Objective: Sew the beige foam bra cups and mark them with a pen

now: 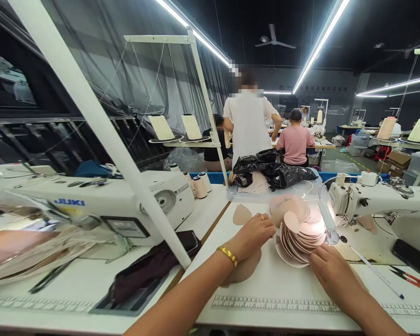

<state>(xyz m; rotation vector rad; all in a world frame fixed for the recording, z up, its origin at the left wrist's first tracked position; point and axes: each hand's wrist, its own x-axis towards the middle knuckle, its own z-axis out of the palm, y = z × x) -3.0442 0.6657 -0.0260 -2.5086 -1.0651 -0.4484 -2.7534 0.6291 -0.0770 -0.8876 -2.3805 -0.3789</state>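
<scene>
A fanned stack of thin, round beige-pink fabric pieces (pixel 297 242), shaped like bra cup pads, lies on the white table before me. My left hand (pixel 254 235), with a gold bracelet and ring, is at the stack's left side, fingers bent and pressed together; what its fingertips pinch, if anything, is hidden. Beneath that wrist lies a larger beige pad (pixel 243 273), partly covered. My right hand (pixel 332 273) has its fingers curled against the stack's lower right edge, gripping the pieces there. One loose beige piece (pixel 242 214) rests flat beyond my left hand.
To the right stands a sewing machine (pixel 378 200) with a lit lamp. A white pen (pixel 376 273) and red-handled thread snips (pixel 415 280) lie nearby. Another sewing machine (pixel 91 205) and a thread-stand pole (pixel 101 135) are at left. Black plastic bags (pixel 273 170) sit behind; people work beyond.
</scene>
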